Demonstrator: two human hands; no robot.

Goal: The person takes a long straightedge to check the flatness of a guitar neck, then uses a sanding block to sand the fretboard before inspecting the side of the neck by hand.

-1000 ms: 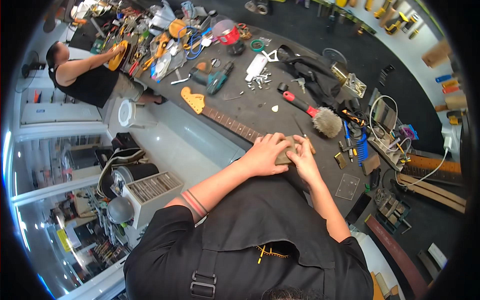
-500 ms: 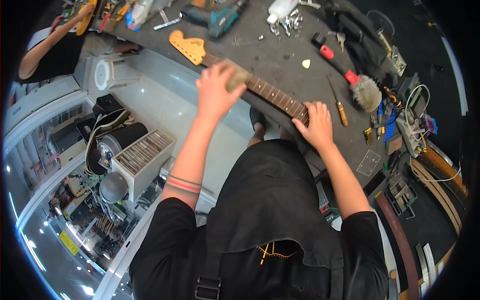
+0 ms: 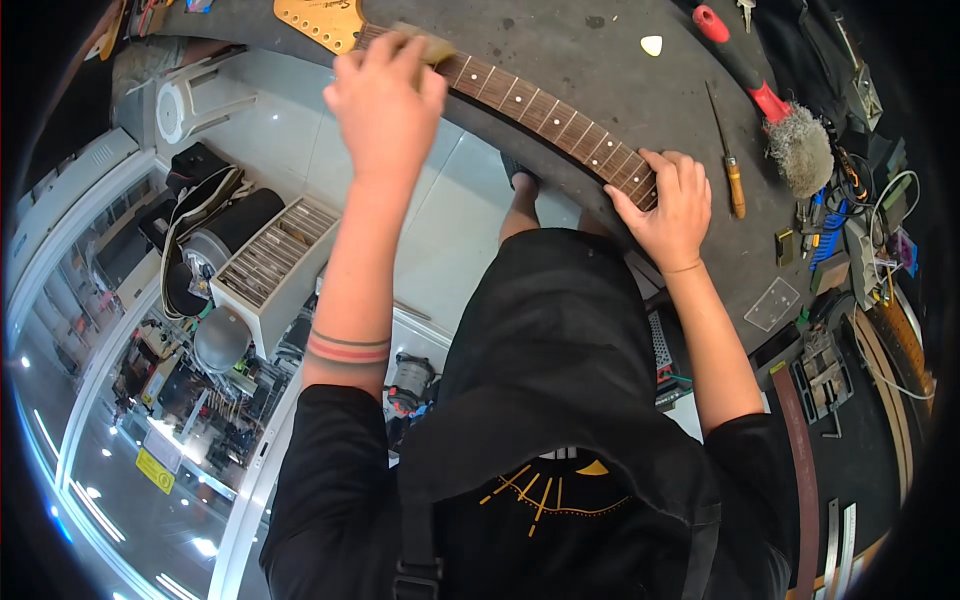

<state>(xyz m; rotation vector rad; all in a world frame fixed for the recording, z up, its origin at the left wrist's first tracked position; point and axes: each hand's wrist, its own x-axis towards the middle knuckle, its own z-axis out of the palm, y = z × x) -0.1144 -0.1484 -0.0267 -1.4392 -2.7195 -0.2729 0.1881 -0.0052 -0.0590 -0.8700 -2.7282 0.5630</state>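
A guitar neck (image 3: 545, 115) with a dark fretboard, pale dot inlays and a yellowish headstock (image 3: 322, 22) lies fretboard up along the near edge of the bench. At its headstock end, my left hand (image 3: 385, 105) presses a brownish pad (image 3: 428, 45) onto the frets. Motion blurs the pad, and its material is hard to make out. My right hand (image 3: 672, 205) grips the neck's other end, with the thumb on the near side and the fingers over the far side.
Right of the neck lie a thin tool with a wooden handle (image 3: 735, 188) and a red-handled brush with a fluffy grey head (image 3: 798, 150). A cream guitar pick (image 3: 652, 45) rests farther back. Small tools and cables crowd the right side. A white stool (image 3: 178, 110) stands on the floor at left.
My left hand has slid the pad toward the headstock end. My right hand keeps its grip at the other end. The whole view has shifted, with the bench now higher in the picture.
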